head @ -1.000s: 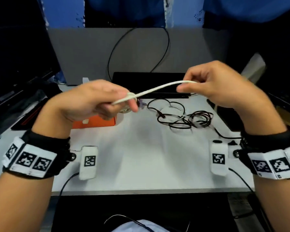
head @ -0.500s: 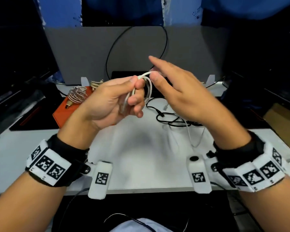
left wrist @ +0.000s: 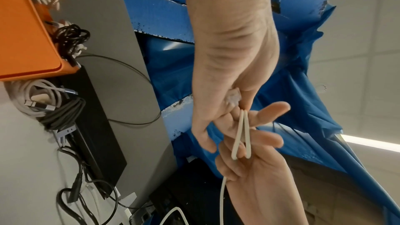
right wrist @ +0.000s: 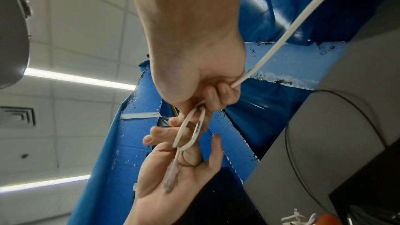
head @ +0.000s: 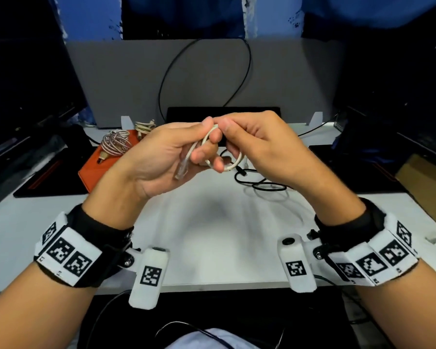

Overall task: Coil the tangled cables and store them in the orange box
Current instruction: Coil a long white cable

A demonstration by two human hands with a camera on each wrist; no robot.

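While both hands hover above the white desk [head: 212,248], the left hand [head: 161,157] cradles a white cable [head: 233,166] wound into a small loop, its fingers curled through the loop and its thumb pressing the top. The right hand [head: 264,149] pinches that same loop at the top between thumb and forefinger, so the two thumbs nearly meet. The cable's clear plug [head: 183,168] lies against the left palm.

The head view alone shows the orange box [head: 96,170] at the far left of the desk, well apart from the hands, with a coiled braided cable [head: 116,144] resting on it, and a tangle of black cable [head: 262,182] on the desk beneath the right hand.

The left wrist view shows more: the loop [left wrist: 241,134] seen edge-on as two strands across the fingers, a free length of it trailing down past the right wrist, and bundles of grey and white cables [left wrist: 47,105] lying just beside the orange box [left wrist: 23,32].

The right wrist view shows the free end of the white cable [right wrist: 292,28] leaving the right hand's [right wrist: 201,67] curled fingers and running off up and right, with the plug [right wrist: 171,177] on the open left palm [right wrist: 171,191].
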